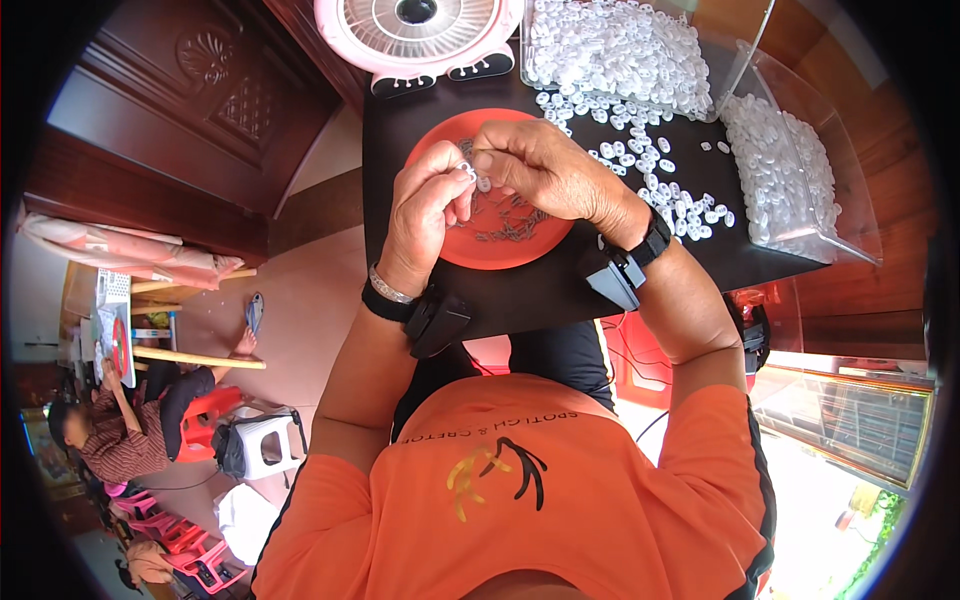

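- Black table (520, 295), upper centre of the frame
- Round red plate (540, 246) on it, bearing thin grey pieces (508, 236)
- Right hand (545, 175), fingers bent; cannot tell whether they grip anything
- Left hand (422, 197), thumb and finger pinching
- White piece (466, 170) in that pinch, small, rounded

A small white piece (466, 171) is held above the red plate (490, 260); grey pins (520, 229) lie scattered inside.
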Action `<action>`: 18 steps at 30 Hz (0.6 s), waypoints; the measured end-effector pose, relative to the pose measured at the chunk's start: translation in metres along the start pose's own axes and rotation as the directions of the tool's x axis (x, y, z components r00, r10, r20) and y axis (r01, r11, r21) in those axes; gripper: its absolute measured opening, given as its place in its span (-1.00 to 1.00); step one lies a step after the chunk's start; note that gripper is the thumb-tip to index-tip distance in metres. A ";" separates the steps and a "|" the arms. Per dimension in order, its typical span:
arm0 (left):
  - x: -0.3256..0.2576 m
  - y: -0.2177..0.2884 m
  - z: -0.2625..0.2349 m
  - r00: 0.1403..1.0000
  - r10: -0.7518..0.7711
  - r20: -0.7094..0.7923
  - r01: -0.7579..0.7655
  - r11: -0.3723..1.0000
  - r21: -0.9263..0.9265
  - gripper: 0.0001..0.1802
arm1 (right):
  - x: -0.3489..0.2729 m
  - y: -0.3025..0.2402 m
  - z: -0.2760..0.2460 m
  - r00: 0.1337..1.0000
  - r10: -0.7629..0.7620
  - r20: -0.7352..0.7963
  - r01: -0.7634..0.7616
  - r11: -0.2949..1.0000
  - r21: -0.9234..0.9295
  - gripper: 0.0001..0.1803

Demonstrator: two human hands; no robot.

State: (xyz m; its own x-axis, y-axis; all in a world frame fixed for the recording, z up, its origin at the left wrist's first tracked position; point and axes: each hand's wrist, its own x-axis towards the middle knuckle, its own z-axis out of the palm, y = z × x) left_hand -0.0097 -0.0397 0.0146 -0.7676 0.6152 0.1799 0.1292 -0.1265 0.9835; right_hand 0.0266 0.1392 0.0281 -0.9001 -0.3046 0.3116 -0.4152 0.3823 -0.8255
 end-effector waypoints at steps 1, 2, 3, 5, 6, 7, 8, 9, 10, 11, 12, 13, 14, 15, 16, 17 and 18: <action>0.000 0.000 0.000 1.000 -0.001 0.000 0.001 1.000 0.000 -0.80 | 0.000 0.001 0.001 0.999 -0.032 -0.012 0.031 0.999 -0.027 -0.81; 0.000 0.000 0.001 1.000 -0.005 0.004 0.005 1.000 0.020 -0.80 | 0.000 0.001 0.001 0.999 -0.031 -0.011 0.030 0.999 -0.026 -0.81; -0.001 -0.001 0.001 1.000 -0.009 0.006 0.009 0.999 0.039 -0.79 | 0.000 -0.001 0.001 0.998 -0.057 -0.024 0.054 0.994 -0.092 -0.81; -0.001 -0.005 0.002 0.999 0.040 -0.014 -0.039 0.998 0.050 -0.79 | 0.000 -0.003 0.001 0.996 -0.083 -0.033 0.076 0.985 -0.156 -0.82; -0.001 -0.006 0.004 0.995 0.092 -0.033 -0.090 0.994 0.063 -0.79 | -0.001 -0.004 0.002 0.993 -0.105 -0.045 0.095 0.978 -0.183 -0.83; -0.001 -0.006 0.004 0.995 0.091 -0.034 -0.089 0.994 0.062 -0.79 | -0.001 -0.005 0.002 0.990 -0.128 -0.056 0.114 0.971 -0.210 -0.84; -0.001 -0.005 0.005 0.997 0.069 -0.037 -0.068 0.997 0.038 -0.79 | -0.001 -0.004 0.003 0.990 -0.128 -0.054 0.114 0.971 -0.209 -0.84; -0.002 -0.004 0.006 0.998 0.047 -0.037 -0.046 0.999 0.013 -0.79 | -0.001 -0.003 0.002 0.992 -0.114 -0.052 0.101 0.975 -0.197 -0.82; -0.002 -0.004 0.005 0.998 0.045 -0.036 -0.045 0.999 0.012 -0.79 | -0.002 -0.002 0.002 0.994 -0.100 -0.049 0.089 0.979 -0.184 -0.81; -0.001 -0.003 0.003 1.000 0.016 -0.024 -0.016 1.000 0.013 -0.79 | 0.000 0.001 0.003 0.997 -0.048 -0.067 0.042 0.996 -0.084 -0.81; 0.000 -0.003 0.000 1.000 -0.013 -0.012 0.013 1.000 0.015 -0.79 | 0.002 0.003 0.004 0.997 0.005 -0.079 -0.003 1.000 0.017 -0.82; 0.001 -0.004 -0.003 0.999 -0.039 -0.022 0.039 0.999 -0.017 -0.80 | 0.002 -0.003 0.002 0.993 0.103 -0.056 -0.093 0.982 0.164 -0.79; 0.002 -0.005 -0.004 0.996 -0.045 -0.074 0.039 0.997 -0.071 -0.81 | 0.003 -0.001 0.002 0.986 0.141 -0.094 -0.119 0.971 0.205 -0.77; 0.003 -0.005 -0.004 0.991 -0.052 -0.124 0.036 0.991 -0.125 -0.82 | 0.004 0.002 0.001 0.975 0.180 -0.133 -0.144 0.959 0.245 -0.75; 0.004 -0.003 -0.006 0.986 -0.033 -0.165 0.011 0.991 -0.132 -0.83 | 0.006 0.007 0.000 0.967 0.202 -0.152 -0.176 0.970 0.170 -0.78; 0.004 -0.006 -0.009 0.981 -0.024 -0.195 -0.008 0.987 -0.160 -0.84 | 0.006 0.015 0.001 0.967 0.203 -0.152 -0.177 0.970 0.167 -0.78; 0.004 -0.007 -0.011 0.974 -0.015 -0.225 -0.028 0.982 -0.188 -0.84 | 0.006 0.023 0.004 0.989 0.055 -0.138 -0.071 0.991 -0.111 -0.80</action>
State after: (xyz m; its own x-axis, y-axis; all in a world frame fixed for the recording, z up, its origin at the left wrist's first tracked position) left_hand -0.0206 -0.0451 0.0081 -0.8910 0.4261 0.1566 0.0304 -0.2880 0.9571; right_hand 0.0124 0.1427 0.0088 -0.9313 -0.1595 0.3275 -0.3624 0.4978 -0.7880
